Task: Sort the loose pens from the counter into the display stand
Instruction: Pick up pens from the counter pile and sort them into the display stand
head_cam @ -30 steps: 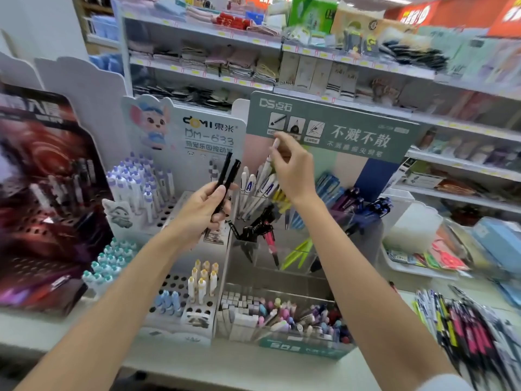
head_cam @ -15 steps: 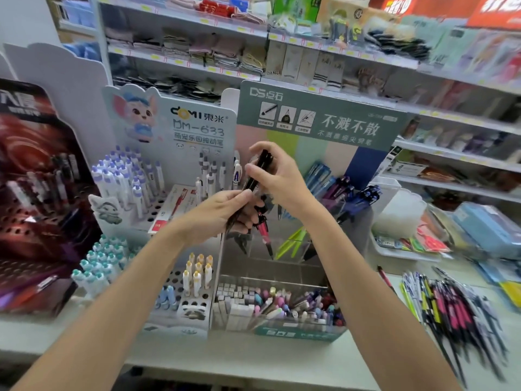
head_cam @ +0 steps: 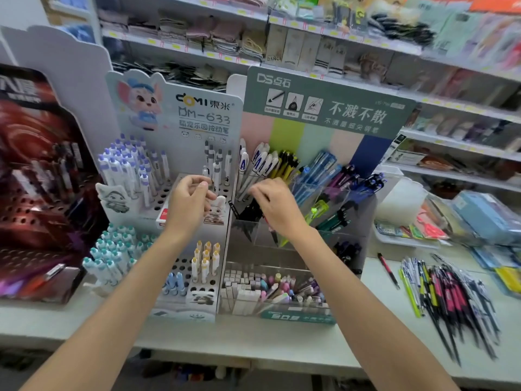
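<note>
My left fingers [head_cam: 197,180] are up in the air and loosely curled, and I see nothing in them. They hang in front of the white stand [head_cam: 169,117] with the cartoon mouse on it. My right fingers [head_cam: 258,191] are just beside them, bent and pointing down at a bunch of black pens [head_cam: 249,211]. The tips are right at those pens, but I cannot tell if they pinch one or only touch. The black pens stand in a clear box of the display stand [head_cam: 315,136], right under my right fingers. Behind my right fingers stand white pens with blue writing [head_cam: 262,162], and yellow pens [head_cam: 284,165] next to them. The loose pens [head_cam: 451,297] lie in a big messy pile on the counter [head_cam: 253,334], well off to the right of my right fingers and closer to me. One red pen [head_cam: 387,268] lies alone between the pile and the display stand.
</note>
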A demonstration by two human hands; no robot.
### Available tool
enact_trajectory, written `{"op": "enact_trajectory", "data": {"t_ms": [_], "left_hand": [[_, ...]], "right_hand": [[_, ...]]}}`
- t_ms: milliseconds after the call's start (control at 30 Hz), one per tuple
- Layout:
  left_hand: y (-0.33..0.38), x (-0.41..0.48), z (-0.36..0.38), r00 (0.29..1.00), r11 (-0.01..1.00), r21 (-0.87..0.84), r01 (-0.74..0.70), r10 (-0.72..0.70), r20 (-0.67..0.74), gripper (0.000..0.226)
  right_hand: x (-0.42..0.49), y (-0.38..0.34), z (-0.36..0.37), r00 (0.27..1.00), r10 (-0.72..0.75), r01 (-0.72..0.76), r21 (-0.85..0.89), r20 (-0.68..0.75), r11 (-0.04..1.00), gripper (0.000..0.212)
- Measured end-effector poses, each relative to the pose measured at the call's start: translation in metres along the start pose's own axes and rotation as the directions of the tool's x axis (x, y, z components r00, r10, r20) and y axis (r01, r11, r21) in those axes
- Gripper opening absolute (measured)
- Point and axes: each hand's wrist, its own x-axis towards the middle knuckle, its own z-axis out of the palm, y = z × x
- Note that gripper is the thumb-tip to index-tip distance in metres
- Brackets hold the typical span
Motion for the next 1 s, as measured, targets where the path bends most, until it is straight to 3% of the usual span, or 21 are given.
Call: {"op": "enact_trajectory", "data": {"t_ms": [67, 233, 333, 433, 533, 600, 733, 833, 1000], "left_hand": [[-0.001, -0.005, -0.002, 1.0, 1.0, 0.021, 0.001, -0.001, 0.005, 0.017], [0.015, -0.016, 0.015, 0.992, 0.983, 0.134, -0.125, 0.122, 0.029, 0.012], [0.026, -0.021, 0.048, 0.97, 0.951, 0.206, -0.229, 0.205, 0.133, 0.008], [0.034, -0.033, 0.103, 0.928, 0.894, 0.296, -0.338, 0.264, 0.264, 0.007], [0.039, -0.06, 0.176, 0.853, 0.781, 0.411, -0.47, 0.282, 0.439, 0.017], [0.037, -0.084, 0.233, 0.791, 0.725, 0.429, -0.539, 0.262, 0.553, 0.02], [0.008, -0.132, 0.35, 0.715, 0.637, 0.47, -0.611, 0.189, 0.673, 0.02], [-0.031, -0.156, 0.418, 0.728, 0.652, 0.552, -0.52, 0.001, 0.685, 0.027], [-0.087, -0.176, 0.48, 0.784, 0.655, 0.693, -0.3, -0.245, 0.571, 0.026]], "right_hand": [[-0.009, 0.005, 0.005, 0.998, 0.063, -0.063, -0.041, -0.006, 0.997, 0.031], [-0.045, 0.02, -0.044, 0.91, 0.221, -0.171, 0.168, -0.351, 0.971, 0.026], [-0.076, 0.051, -0.084, 0.833, 0.281, -0.239, 0.148, -0.477, 0.96, 0.019], [-0.123, 0.098, -0.122, 0.751, 0.398, -0.412, 0.098, -0.528, 0.906, 0.015], [-0.182, 0.158, -0.158, 0.674, 0.572, -0.634, 0.033, -0.467, 0.773, 0.017], [-0.224, 0.199, -0.18, 0.678, 0.657, -0.719, -0.112, -0.33, 0.686, 0.018], [-0.3, 0.264, -0.216, 0.601, 0.799, -0.702, -0.477, 0.0, 0.529, 0.037], [-0.345, 0.302, -0.239, 0.576, 0.813, -0.725, -0.409, 0.081, 0.554, 0.041], [-0.386, 0.355, -0.266, 0.605, 0.796, -0.769, -0.24, 0.026, 0.592, 0.035]]}}
